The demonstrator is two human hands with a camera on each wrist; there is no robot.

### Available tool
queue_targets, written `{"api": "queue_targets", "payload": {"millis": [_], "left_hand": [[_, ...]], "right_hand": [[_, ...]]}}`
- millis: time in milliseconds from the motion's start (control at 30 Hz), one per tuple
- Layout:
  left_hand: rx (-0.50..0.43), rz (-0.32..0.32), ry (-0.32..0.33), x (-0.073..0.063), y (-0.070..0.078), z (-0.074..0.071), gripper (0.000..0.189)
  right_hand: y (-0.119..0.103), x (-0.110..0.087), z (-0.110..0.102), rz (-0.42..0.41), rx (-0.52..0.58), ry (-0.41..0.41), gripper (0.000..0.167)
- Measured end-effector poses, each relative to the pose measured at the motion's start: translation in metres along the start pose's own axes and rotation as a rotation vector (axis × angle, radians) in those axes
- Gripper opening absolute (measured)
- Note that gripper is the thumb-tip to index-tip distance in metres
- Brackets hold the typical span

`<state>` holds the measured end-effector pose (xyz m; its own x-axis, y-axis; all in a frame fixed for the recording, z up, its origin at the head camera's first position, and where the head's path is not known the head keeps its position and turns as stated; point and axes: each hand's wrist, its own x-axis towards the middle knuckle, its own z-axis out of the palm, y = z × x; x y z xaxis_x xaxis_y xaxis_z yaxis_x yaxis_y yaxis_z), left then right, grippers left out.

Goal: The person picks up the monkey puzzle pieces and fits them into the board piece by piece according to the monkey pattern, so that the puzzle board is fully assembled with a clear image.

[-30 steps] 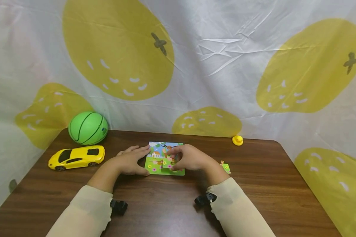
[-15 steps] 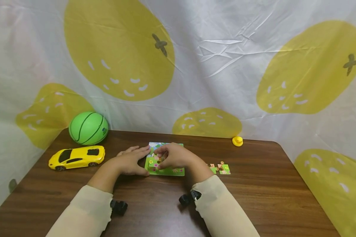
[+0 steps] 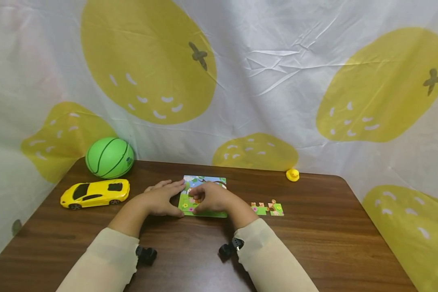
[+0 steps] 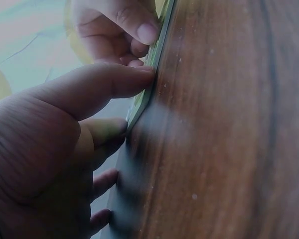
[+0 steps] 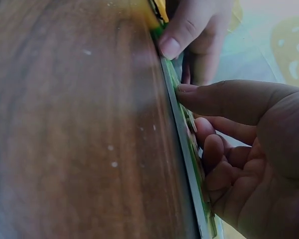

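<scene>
A picture puzzle board (image 3: 213,215), with a tree, sky and flowery grass printed on it, lies between the hands. My left hand (image 3: 163,197) spreads its straight fingers along the board's left side; its thumb (image 4: 134,79) touches the near edge at the corner. My right hand (image 3: 215,196) pinches a puzzle piece (image 3: 186,207) with green grass and flowers over the board's lower left part. In the right wrist view the right thumb (image 5: 199,97) is at the board's surface, the other fingers curled behind. The right hand hides much of the picture's middle.
Two loose puzzle pieces, a left one (image 3: 259,209) and a right one (image 3: 276,208), lie right of the board. A yellow toy car (image 3: 95,194) and a green ball (image 3: 110,157) stand at left. A yellow rubber duck (image 3: 293,175) sits at the back right edge.
My right hand has moved left across the board with the puzzle piece, down to its lower left part. The loose pieces at right have come into sight. The left hand has stayed put.
</scene>
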<state>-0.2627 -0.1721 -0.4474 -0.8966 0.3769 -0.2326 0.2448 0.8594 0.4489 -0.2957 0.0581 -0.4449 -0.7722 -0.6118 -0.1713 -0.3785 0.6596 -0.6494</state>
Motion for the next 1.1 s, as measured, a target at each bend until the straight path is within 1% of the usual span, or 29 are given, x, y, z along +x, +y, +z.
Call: {"api": "queue_targets", "payload": {"millis": [233,433,700,900,1100], "left_hand": [[0.002,-0.002,-0.001,0.0,0.001,0.0,0.104],[0.006,0.0,-0.002,-0.0002,0.0008,-0.0005,0.105],[0.003,0.001,-0.005,0.0008,-0.0002,0.0001,0.104],[0.008,-0.003,0.0,0.0025,-0.002,0.0014,0.104],[0.009,-0.003,0.001,0.0022,-0.0019,0.0012,0.104]], "right_hand": [[-0.0019,-0.0009,0.0014,-0.004,0.023,-0.015,0.058],[-0.0013,0.0006,0.0013,-0.017,0.014,-0.029,0.059],[-0.0009,0.002,0.0014,-0.042,-0.055,-0.014,0.054],[-0.0023,0.0018,0.0014,-0.031,-0.071,-0.007,0.052],[-0.0047,0.0014,0.0011,-0.01,-0.098,-0.029,0.051]]}}
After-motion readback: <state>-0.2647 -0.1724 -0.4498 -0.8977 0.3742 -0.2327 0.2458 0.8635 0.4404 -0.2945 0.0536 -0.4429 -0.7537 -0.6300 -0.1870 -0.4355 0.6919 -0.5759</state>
